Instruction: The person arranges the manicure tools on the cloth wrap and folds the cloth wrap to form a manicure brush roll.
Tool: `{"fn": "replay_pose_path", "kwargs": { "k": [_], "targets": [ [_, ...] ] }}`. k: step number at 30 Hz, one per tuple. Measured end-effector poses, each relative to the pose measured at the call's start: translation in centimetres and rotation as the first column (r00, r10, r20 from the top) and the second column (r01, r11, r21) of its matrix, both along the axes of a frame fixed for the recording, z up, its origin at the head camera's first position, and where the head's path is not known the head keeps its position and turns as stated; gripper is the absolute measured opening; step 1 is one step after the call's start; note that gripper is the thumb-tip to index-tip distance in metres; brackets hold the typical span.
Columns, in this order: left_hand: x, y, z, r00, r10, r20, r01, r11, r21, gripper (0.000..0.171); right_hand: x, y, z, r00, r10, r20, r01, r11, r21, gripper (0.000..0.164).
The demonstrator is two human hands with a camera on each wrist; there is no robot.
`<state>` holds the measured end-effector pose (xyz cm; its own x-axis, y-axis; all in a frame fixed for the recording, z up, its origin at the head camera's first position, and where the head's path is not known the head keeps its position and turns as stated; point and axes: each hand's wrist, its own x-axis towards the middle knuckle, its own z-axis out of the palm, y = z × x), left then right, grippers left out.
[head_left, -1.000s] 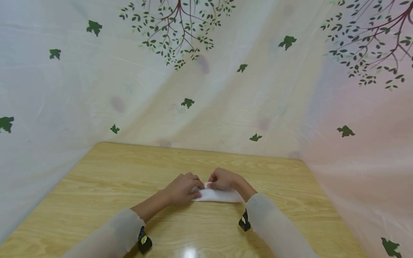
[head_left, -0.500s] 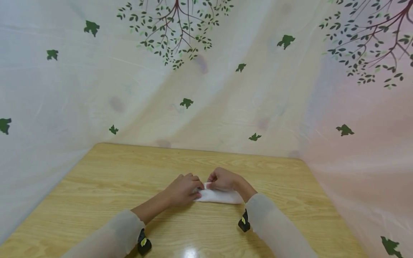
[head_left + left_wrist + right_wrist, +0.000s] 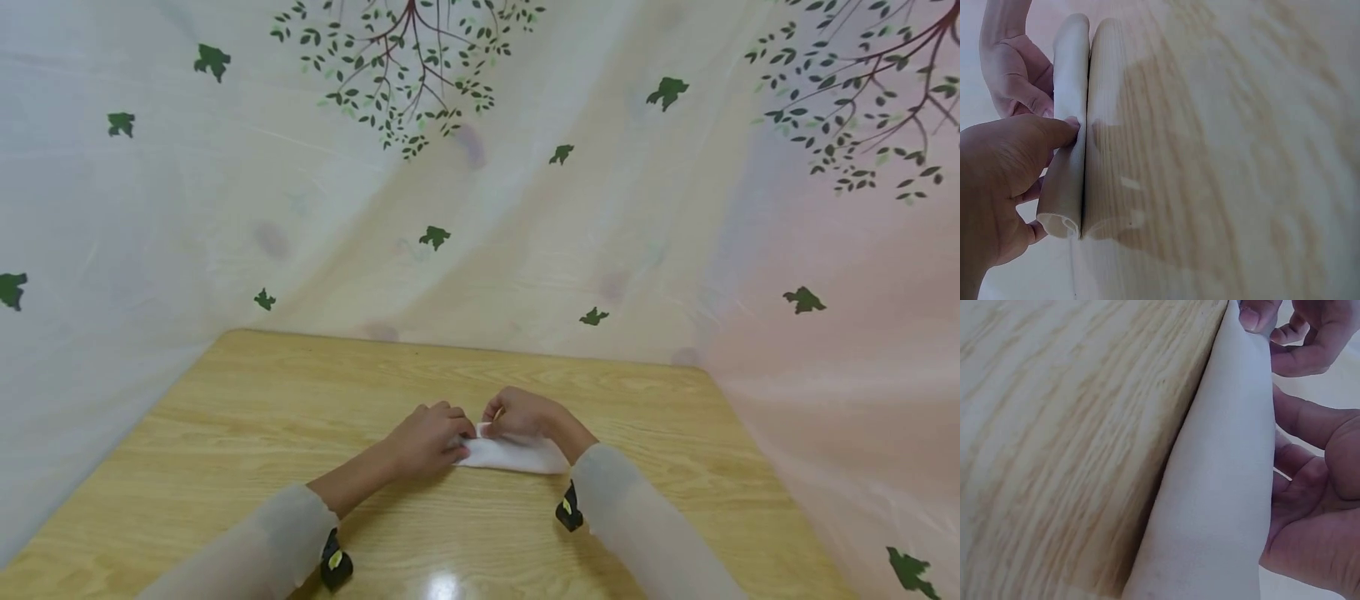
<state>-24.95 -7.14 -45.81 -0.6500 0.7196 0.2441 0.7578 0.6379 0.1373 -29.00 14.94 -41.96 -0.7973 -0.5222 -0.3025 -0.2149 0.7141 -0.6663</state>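
Note:
A white cloth [image 3: 517, 456], rolled into a long tube, lies crosswise on the table. In the left wrist view the end of the roll [image 3: 1060, 224] shows curled layers. My left hand [image 3: 426, 442] grips its left part, the thumb pressed on the near side and the other fingers behind. Just right of it, my right hand [image 3: 521, 414] reaches over the cloth with bent fingers and pinches a small white piece standing up at the far edge. The right wrist view shows the smooth near face of the roll, with the right fingers [image 3: 1300, 481] partly hidden behind it.
The wood-grain table [image 3: 300, 383] extends around both hands. A pale curtain [image 3: 337, 208] printed with leaves and branches hangs along its back and sides. Each light sleeve carries a small black device [image 3: 337, 567] at the wrist.
The near edge of the cloth has shifted slightly to the right. Both hands keep their hold in nearly the same place.

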Motion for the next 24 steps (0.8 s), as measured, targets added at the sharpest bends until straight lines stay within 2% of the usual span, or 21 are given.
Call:
{"fn": "replay_pose_path", "kwargs": {
  "k": [7,18,24],
  "targets": [
    [0.0,0.1,-0.3,1.0,-0.003,-0.013,0.003,1.0,-0.002,0.019,0.0,0.0,0.1,0.998,-0.05,0.038,0.049,0.999,0.009,0.008],
    [0.1,0.0,-0.2,1.0,-0.008,-0.023,0.008,1.0,0.007,0.018,0.0,0.2,-0.5,0.999,-0.027,0.045,0.031,0.997,-0.076,0.009],
    [0.2,0.0,-0.1,0.999,-0.007,-0.036,0.007,1.0,0.014,0.018,-0.2,0.3,-0.9,0.993,-0.064,0.095,0.077,0.987,-0.142,0.013]
  ]
}}
